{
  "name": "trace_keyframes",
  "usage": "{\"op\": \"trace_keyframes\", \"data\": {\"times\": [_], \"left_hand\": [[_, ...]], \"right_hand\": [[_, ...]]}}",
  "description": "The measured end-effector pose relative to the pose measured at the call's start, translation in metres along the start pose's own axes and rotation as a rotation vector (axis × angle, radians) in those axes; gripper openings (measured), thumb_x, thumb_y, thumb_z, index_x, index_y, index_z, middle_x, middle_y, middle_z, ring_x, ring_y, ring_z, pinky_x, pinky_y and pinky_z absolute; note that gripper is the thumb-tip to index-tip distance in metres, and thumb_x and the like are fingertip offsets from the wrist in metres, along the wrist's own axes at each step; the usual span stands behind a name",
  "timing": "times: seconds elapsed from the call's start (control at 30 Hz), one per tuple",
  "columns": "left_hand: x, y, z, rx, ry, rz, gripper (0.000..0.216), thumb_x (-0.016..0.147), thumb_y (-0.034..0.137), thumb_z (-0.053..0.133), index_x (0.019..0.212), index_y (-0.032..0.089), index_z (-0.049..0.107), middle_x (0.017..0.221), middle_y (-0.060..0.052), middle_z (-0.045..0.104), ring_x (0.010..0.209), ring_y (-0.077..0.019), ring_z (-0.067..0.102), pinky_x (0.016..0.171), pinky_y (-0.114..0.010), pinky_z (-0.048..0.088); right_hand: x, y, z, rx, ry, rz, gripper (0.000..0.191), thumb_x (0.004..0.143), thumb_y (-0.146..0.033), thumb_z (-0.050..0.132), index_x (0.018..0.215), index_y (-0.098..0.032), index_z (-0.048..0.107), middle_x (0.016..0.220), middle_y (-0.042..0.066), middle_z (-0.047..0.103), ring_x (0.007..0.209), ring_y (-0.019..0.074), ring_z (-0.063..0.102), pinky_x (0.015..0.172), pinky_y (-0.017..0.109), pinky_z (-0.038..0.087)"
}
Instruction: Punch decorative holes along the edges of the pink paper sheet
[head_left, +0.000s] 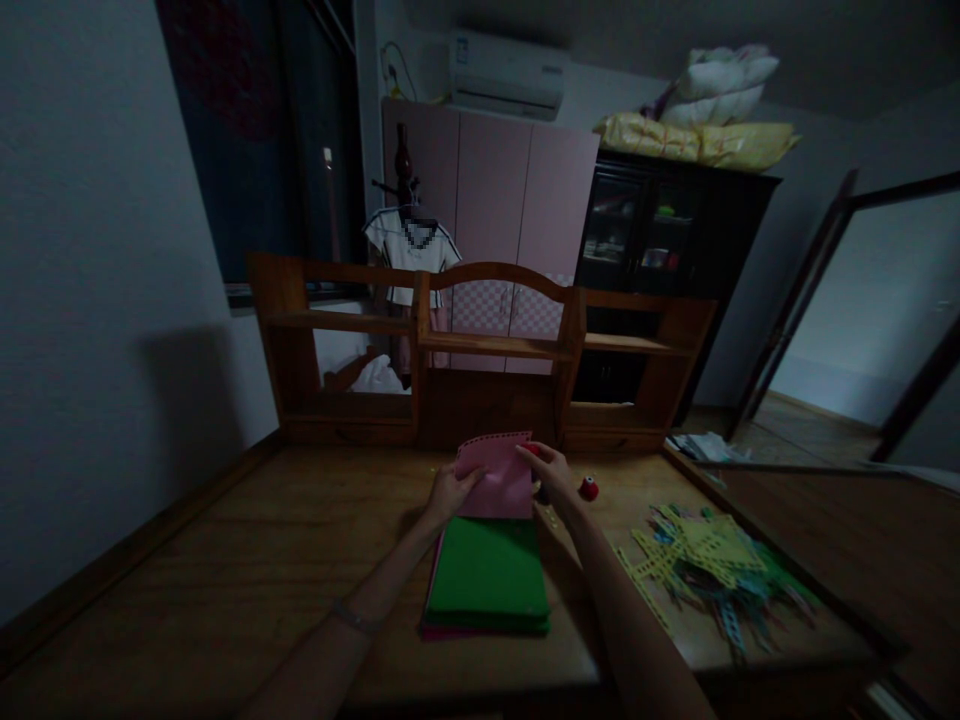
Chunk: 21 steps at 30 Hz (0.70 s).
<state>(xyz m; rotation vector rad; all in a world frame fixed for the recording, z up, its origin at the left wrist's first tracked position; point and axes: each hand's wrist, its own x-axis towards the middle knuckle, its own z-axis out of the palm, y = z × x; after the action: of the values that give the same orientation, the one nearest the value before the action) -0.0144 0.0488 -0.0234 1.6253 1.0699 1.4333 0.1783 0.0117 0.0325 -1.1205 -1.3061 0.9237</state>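
Note:
A pink sheet [499,485] is held up above the stack, with a row of small punched holes along its top edge and more at its left corner. My left hand [453,490] is closed on the sheet's left side, thumb lying across the front. At the upper right corner my right hand [551,470] grips a small red hole punch [529,448], mostly covered by the fingers and set against the sheet's edge. Below lies a stack of green sheets [489,575], with pink ones showing underneath. A second small red punch [589,488] sits on the table right of my right hand.
Perforated yellow, green and blue strips [712,560] lie heaped on the right of the wooden table [247,560]. Small yellow scraps [552,518] are scattered near my right hand. A wooden shelf unit [495,347] rises along the table's back edge; a wall stands at left.

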Motion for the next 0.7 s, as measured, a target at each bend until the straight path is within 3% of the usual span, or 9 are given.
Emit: {"op": "trace_keyframes", "data": {"times": [0.33, 0.47, 0.7], "left_hand": [[-0.004, 0.009, 0.001, 0.009, 0.003, -0.042, 0.036, 0.065, 0.041, 0.067, 0.087, 0.013, 0.069, 0.089, -0.009, 0.07, 0.082, -0.0236, 0.065, 0.072, -0.031, 0.051], [-0.007, 0.014, 0.003, 0.002, -0.053, -0.048, 0.038, 0.066, 0.043, 0.066, 0.087, 0.013, 0.069, 0.088, -0.009, 0.07, 0.081, -0.0235, 0.065, 0.071, -0.031, 0.051], [-0.009, 0.012, 0.003, 0.001, -0.056, -0.16, 0.045, 0.064, 0.05, 0.065, 0.084, 0.01, 0.069, 0.083, -0.01, 0.071, 0.075, -0.0239, 0.066, 0.059, -0.028, 0.05]], "right_hand": [[0.008, 0.009, -0.002, -0.004, 0.03, -0.05, 0.042, 0.064, -0.055, 0.064, 0.081, -0.016, 0.066, 0.064, 0.001, 0.058, 0.05, 0.0112, 0.048, 0.045, 0.021, 0.034], [0.012, 0.014, -0.004, -0.02, 0.071, -0.097, 0.041, 0.062, -0.055, 0.065, 0.073, -0.015, 0.065, 0.063, 0.001, 0.058, 0.055, 0.0122, 0.049, 0.049, 0.021, 0.035], [0.009, 0.015, -0.006, -0.002, 0.048, -0.099, 0.044, 0.063, -0.056, 0.063, 0.078, -0.014, 0.065, 0.068, 0.003, 0.061, 0.058, 0.013, 0.051, 0.049, 0.021, 0.034]]}}
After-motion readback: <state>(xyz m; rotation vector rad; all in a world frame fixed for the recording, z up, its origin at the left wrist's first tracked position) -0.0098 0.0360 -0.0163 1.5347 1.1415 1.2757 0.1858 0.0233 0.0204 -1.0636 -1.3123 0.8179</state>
